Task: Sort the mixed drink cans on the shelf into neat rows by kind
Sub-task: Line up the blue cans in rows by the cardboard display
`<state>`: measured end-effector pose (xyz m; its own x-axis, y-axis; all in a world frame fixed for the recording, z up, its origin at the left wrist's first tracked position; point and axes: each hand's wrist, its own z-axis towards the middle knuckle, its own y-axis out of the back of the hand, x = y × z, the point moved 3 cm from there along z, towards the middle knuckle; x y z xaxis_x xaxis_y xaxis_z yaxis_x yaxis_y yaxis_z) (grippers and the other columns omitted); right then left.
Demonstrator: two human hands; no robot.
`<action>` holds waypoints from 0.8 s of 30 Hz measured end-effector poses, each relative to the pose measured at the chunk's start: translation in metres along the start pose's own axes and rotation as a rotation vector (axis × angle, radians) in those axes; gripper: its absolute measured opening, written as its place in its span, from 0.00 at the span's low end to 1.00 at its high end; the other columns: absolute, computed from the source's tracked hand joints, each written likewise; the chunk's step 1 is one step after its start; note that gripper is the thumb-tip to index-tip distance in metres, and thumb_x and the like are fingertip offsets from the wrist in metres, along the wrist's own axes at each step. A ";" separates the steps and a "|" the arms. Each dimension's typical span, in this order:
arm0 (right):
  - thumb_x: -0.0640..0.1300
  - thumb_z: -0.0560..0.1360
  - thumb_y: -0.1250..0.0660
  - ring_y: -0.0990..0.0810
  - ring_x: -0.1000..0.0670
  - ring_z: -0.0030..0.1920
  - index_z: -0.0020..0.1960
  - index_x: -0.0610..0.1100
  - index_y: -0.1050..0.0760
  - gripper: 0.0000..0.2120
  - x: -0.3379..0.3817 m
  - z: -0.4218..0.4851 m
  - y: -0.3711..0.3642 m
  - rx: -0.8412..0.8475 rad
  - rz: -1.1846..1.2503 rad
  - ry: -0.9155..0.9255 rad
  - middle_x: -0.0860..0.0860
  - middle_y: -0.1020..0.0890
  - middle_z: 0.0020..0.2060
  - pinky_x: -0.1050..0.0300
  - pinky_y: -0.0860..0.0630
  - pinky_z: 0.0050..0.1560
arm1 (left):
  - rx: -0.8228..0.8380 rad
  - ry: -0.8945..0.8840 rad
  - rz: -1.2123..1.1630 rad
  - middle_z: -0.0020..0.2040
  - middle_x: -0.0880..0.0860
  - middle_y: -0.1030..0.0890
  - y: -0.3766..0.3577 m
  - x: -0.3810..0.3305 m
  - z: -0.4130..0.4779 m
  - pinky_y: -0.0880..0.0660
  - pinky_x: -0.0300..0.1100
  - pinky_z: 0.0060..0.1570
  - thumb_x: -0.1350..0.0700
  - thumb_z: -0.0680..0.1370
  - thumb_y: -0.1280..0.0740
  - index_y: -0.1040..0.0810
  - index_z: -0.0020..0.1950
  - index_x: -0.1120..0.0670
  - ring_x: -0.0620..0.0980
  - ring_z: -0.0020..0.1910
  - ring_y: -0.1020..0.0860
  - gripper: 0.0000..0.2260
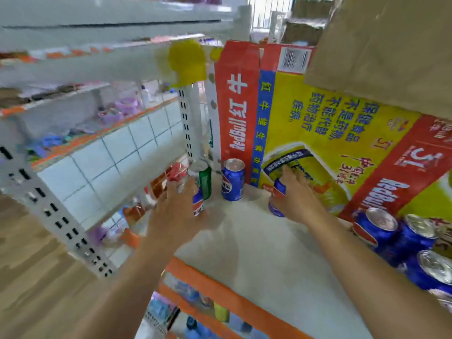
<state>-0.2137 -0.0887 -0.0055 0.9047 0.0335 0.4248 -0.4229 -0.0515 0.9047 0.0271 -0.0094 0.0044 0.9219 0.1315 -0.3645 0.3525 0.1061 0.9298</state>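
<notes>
1. Nearest me, at the right end of the white shelf (244, 243), a cluster of blue cans (396, 241) sits packed together with the silver tops showing. The blue kind seems to be gathering there.
2. Further in, the right hand (297, 198) wraps its fingers round the right blue can (277, 199), which stands on the shelf just in front of the yellow carton (318, 123).
3. About level with it, the left hand (176, 206) curls round the left blue can (198, 203) near the shelf's left edge. Blur smears the fingers, but it looks like a grasp.
4. Just behind that can stands a green can (206, 178). I cannot tell whether the two touch.
5. Farther back, between the hands, a lone blue can (233, 179) stands upright beside the red carton (236, 99).
6. I judge the step in hand to be collecting stray blues. Next, both held cans need lifting clear without tipping the green one, then setting upright beside the cluster.
</notes>
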 end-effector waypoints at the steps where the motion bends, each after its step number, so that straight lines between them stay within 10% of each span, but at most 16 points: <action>1: 0.49 0.74 0.32 0.43 0.38 0.75 0.78 0.46 0.50 0.39 0.002 0.007 -0.004 0.002 -0.007 -0.036 0.42 0.46 0.77 0.43 0.40 0.72 | 0.030 -0.024 -0.046 0.72 0.55 0.38 -0.004 0.004 0.014 0.31 0.56 0.64 0.33 0.66 0.40 0.46 0.77 0.48 0.61 0.69 0.34 0.42; 9: 0.48 0.72 0.28 0.26 0.34 0.57 0.71 0.46 0.39 0.32 -0.001 0.007 -0.019 -0.122 -0.030 -0.198 0.41 0.36 0.66 0.46 0.27 0.55 | 0.049 -0.175 -0.046 0.62 0.53 0.30 -0.026 0.010 0.057 0.25 0.47 0.55 0.46 0.71 0.27 0.29 0.66 0.48 0.56 0.59 0.27 0.25; 24: 0.54 0.63 0.26 0.22 0.49 0.48 0.56 0.53 0.29 0.23 -0.063 -0.109 0.053 0.081 -0.175 -0.273 0.54 0.21 0.50 0.52 0.21 0.45 | 0.361 -0.587 -0.224 0.64 0.46 0.31 -0.079 -0.140 -0.008 0.27 0.45 0.60 0.44 0.72 0.28 0.32 0.70 0.45 0.50 0.61 0.27 0.28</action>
<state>-0.2989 0.0152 0.0187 0.9484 -0.2196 0.2286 -0.2641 -0.1486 0.9530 -0.1310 -0.0283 -0.0188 0.7201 -0.4171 -0.5545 0.4803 -0.2772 0.8322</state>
